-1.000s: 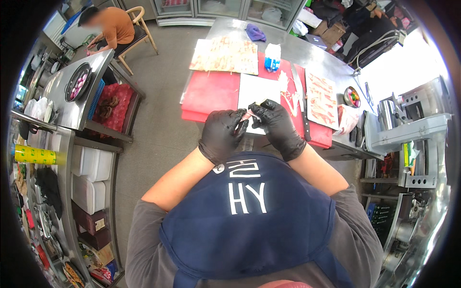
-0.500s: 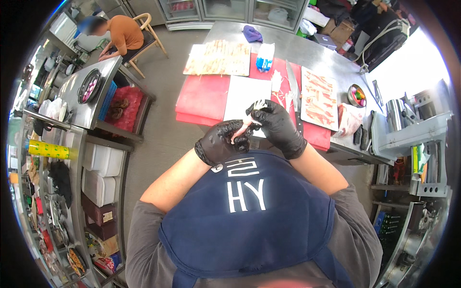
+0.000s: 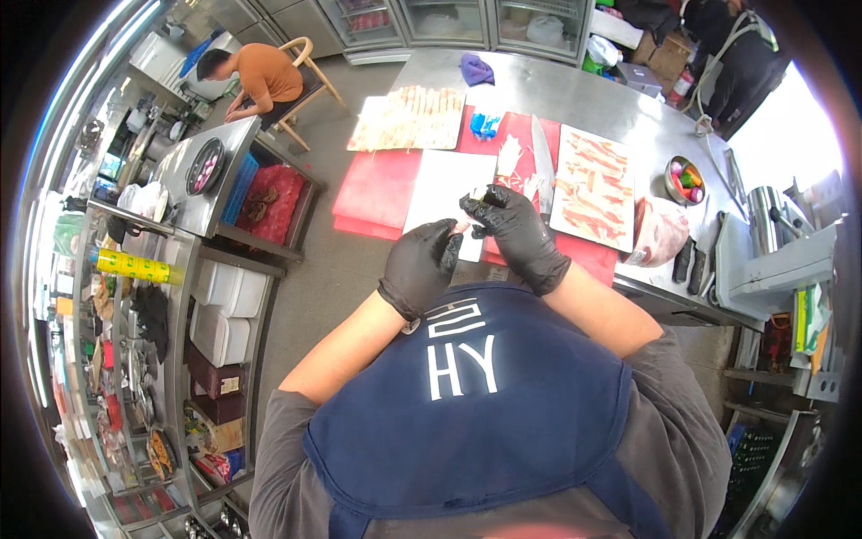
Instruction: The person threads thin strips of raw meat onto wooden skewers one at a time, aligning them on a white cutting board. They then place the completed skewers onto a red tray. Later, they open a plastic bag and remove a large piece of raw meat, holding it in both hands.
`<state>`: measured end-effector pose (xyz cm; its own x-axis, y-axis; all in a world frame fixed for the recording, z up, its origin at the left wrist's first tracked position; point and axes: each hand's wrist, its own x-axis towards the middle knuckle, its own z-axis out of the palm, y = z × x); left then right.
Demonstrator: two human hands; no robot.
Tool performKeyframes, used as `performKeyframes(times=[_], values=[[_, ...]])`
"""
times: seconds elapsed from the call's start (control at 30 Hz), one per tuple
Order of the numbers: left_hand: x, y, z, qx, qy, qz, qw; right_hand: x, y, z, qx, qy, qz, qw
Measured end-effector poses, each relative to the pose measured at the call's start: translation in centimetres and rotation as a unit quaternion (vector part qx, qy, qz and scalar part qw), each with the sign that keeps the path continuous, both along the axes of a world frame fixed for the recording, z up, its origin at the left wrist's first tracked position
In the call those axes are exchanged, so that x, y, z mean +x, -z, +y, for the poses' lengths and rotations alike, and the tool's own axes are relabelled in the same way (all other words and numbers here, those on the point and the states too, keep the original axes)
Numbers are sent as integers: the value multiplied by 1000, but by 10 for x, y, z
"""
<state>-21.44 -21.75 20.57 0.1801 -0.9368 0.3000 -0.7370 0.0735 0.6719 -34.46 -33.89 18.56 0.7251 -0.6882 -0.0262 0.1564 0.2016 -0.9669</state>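
Observation:
Both my hands wear black gloves and meet just above the near edge of a white cutting board (image 3: 444, 180). My right hand (image 3: 516, 232) pinches a small pale piece of meat (image 3: 478, 192) at its fingertips. My left hand (image 3: 420, 267) is curled with its fingers touching the lower, pinkish end of that piece. The white board lies on red boards (image 3: 373, 189) on a steel table (image 3: 575, 90). A long knife (image 3: 541, 162) rests just beyond my right hand.
A sheet of meat strips (image 3: 593, 184) lies right of the knife, with a tray of skewers (image 3: 409, 117) at the back left. A small bowl (image 3: 685, 180) and bagged meat (image 3: 660, 232) sit right. A seated person (image 3: 260, 76) and a side cart (image 3: 202, 171) are on the left.
My hands have stayed together on the meat piece. The right fingertips have risen over the white board, and the left hand sits slightly lower. The view has shifted a little.

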Motion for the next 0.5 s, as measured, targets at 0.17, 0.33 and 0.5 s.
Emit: performKeyframes(times=[0.17, 0.33, 0.5], values=[[-12, -3, -1, 170, 26, 681, 711, -20, -5, -11, -11, -57, -14, 998], [-27, 1, -5, 179, 190, 777, 573, -32, -3, -15, 17, -81, -81, 993], [-37, -4, -10, 196, 69, 756, 620, -40, 4, -18, 7, -59, -62, 996]])
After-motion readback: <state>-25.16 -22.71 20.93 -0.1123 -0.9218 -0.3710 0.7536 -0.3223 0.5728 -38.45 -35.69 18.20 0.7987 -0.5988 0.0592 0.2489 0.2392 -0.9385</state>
